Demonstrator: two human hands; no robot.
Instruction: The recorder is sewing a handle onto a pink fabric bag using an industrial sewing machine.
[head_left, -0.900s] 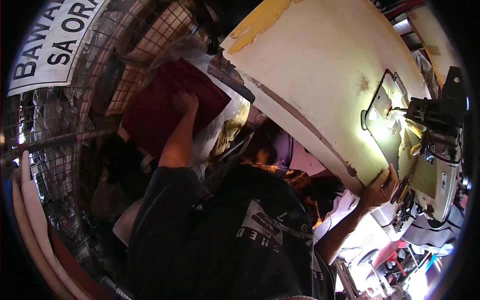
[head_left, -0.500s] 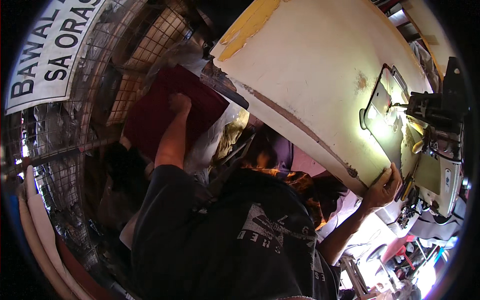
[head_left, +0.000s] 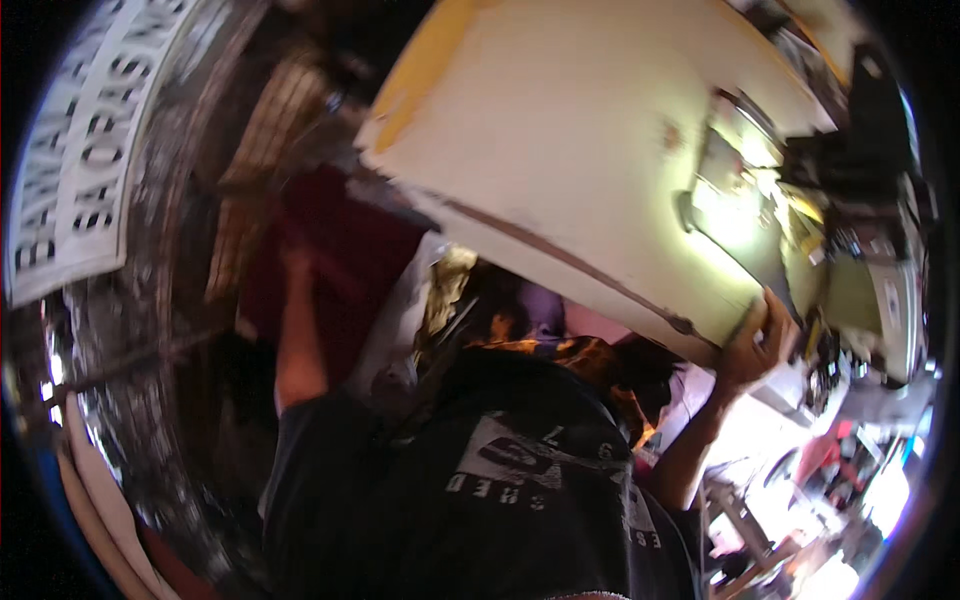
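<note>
My left hand (head_left: 296,262) rests on a dark maroon cloth (head_left: 365,245) at the left, beyond the table's corner. Motion smears its fingers, so their closing cannot be told. At the right, my right hand (head_left: 758,345) is curled at the near edge of a worn cream tabletop (head_left: 560,150), thumb and forefinger on top and the other fingers bent. Just beyond it lie a brightly lit metal plate (head_left: 740,220) and a dark sewing machine (head_left: 840,165).
Clear plastic sheeting (head_left: 400,320) and a yellowish crumpled cloth (head_left: 450,285) hang beside the maroon cloth. Wire mesh (head_left: 130,370) and a white lettered sign (head_left: 95,150) line the left. The tabletop's chipped front edge (head_left: 560,260) runs diagonally between my hands.
The view has swung and blurred, moving the table leftward and upward in the picture. My left hand has shifted left and down over the maroon cloth; my right hand stays at the table edge.
</note>
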